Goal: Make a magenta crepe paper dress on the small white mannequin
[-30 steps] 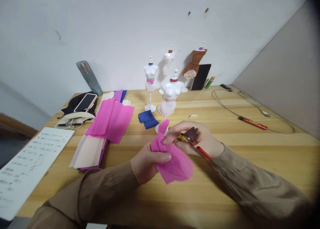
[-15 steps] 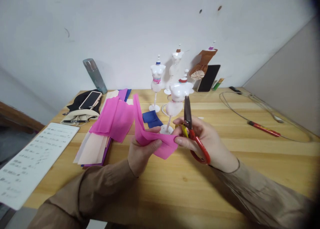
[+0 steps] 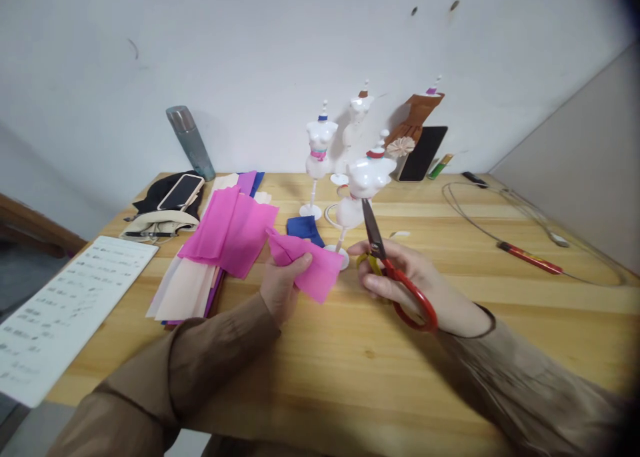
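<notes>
My left hand (image 3: 284,280) pinches a folded piece of pink cloth (image 3: 319,270) between thumb and fingers, above the table. To its right, my right hand (image 3: 407,277) is closed around a pair of scissors (image 3: 376,234) with red and yellow handles. The dark blades point up and away, apart from the cloth. Just behind the hands stands a small white mannequin (image 3: 369,177) with a red neck band. A dark blue cloth piece (image 3: 304,229) lies behind the pink one.
Left are stacked cloth pieces (image 3: 235,237), a phone (image 3: 181,192), a flask (image 3: 193,144) and a written sheet (image 3: 65,310). Behind stand a mannequin with a blue neck band (image 3: 320,144), one in a brown dress (image 3: 420,110) and a black tablet (image 3: 425,154). A red tool with a cord (image 3: 530,257) lies right.
My right hand has let go of the pink cloth and moved slightly right with the scissors. The cloth's upright strip is now folded down in my left hand. The view has shifted slightly.
</notes>
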